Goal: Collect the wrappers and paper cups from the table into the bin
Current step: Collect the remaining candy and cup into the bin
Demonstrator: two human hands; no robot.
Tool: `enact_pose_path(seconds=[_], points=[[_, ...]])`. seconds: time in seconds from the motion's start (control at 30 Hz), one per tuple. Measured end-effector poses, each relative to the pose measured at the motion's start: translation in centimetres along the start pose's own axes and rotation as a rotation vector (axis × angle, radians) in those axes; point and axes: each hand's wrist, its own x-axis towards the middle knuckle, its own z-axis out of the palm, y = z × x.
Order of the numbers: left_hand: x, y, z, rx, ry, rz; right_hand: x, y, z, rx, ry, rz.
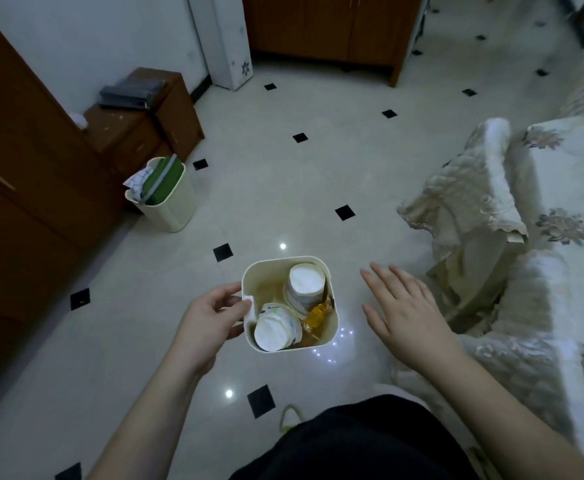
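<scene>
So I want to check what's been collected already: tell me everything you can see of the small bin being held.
The small bin is a cream, plastic-looking tub with a rounded-square rim, upright and open-topped, seen from above over the tiled floor. The left hand grips its left rim, with a bit of white paper under the thumb. Inside lie two paper cups, bottoms facing up, and a yellow wrapper. The right hand hovers open beside it, not touching.

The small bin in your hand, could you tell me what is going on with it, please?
A person holds a small cream bin by its rim with the left hand. Two paper cups and a yellow wrapper lie inside. The right hand hovers open beside it, holding nothing. A second bin stands on the floor farther off.
</scene>
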Motion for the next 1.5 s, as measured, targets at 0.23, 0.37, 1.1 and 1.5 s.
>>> enact_pose_path(seconds=[0.23,0.37,1.1,1.5], points=[[6.4,3.0,2.5,0.041,-0.100,0.015,2.4,3.1,-1.1,-0.019,0.040,0.163],[10.2,5.2,6.1,0.069,-0.190,0.004,4.3,6.2,-1.7,-0.010,0.051,0.244],[24.5,19.1,33.1,0.185,-0.586,0.102,12.1,26.5,-7.3,0.035,0.236,0.608],[33.6,25.2,46.0,0.252,-0.928,0.070,13.3,34.4,-7.5,-0.003,0.213,1.042]])
